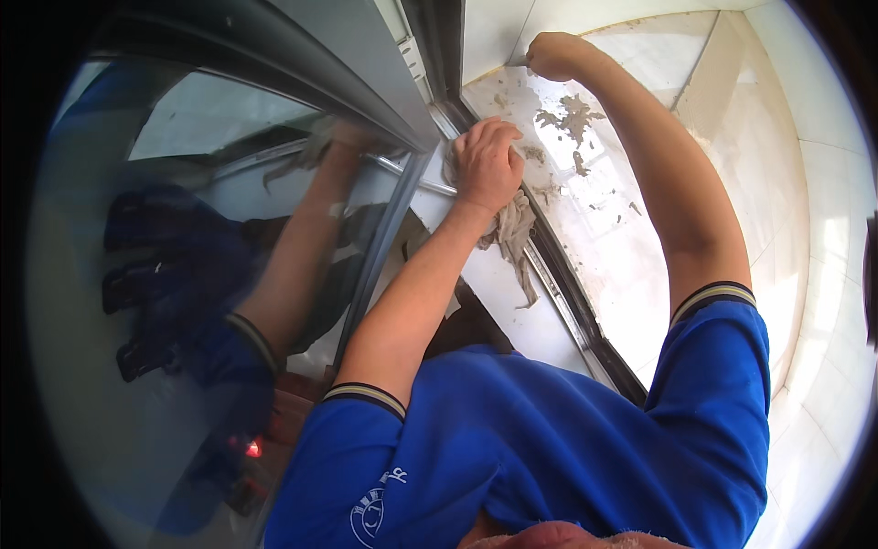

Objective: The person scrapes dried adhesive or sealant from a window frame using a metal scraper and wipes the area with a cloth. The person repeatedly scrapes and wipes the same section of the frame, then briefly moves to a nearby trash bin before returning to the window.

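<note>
My left hand (488, 165) lies over a dirty grey-brown rag (514, 219) on the metal sliding-door track (557, 295), fingers curled toward the inner side. The rag bunches under the palm, and one end hangs toward me. Farther off, my right hand (559, 58) is closed in a fist at the corner where white wall tiles meet the floor. A thin grey blade-like tool (518, 62) sticks out from it toward the wall; its handle is hidden. Between and below the hands, flakes of grey-brown debris (575, 120) are scattered over the pale, wet-looking floor (617, 254).
A dark-framed glass door panel (206, 274) stands close on the left and mirrors my arm. Its grey frame edge (377, 247) runs beside my left forearm. White wall tiles (833, 178) curve along the right, beyond a beige floor strip (717, 68).
</note>
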A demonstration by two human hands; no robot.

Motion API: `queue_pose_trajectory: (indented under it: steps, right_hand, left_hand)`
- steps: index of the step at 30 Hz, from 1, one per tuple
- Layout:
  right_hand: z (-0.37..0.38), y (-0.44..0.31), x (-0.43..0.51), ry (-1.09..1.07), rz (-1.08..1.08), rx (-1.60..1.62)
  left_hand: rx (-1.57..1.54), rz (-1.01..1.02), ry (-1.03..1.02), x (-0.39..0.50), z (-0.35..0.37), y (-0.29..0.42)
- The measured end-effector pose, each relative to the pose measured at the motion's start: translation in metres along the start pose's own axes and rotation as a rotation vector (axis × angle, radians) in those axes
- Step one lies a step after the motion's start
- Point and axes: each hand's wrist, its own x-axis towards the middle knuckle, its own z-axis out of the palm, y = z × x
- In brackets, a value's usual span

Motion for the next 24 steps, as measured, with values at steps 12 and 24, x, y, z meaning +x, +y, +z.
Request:
queue_pose_trajectory:
  steps: [12,24]
  right_hand:
    - [-0.012,0.035,-0.031,-0.108,-0.029,-0.093]
    - [0.022,0.039,-0.039,-0.221,0.048,-0.077]
  left_hand:
    - [0.053,-0.014,0.002,-0.003,-0.003,-0.004]
    - [0.037,-0.019,-0.006,-0.003,-0.003,-0.005]
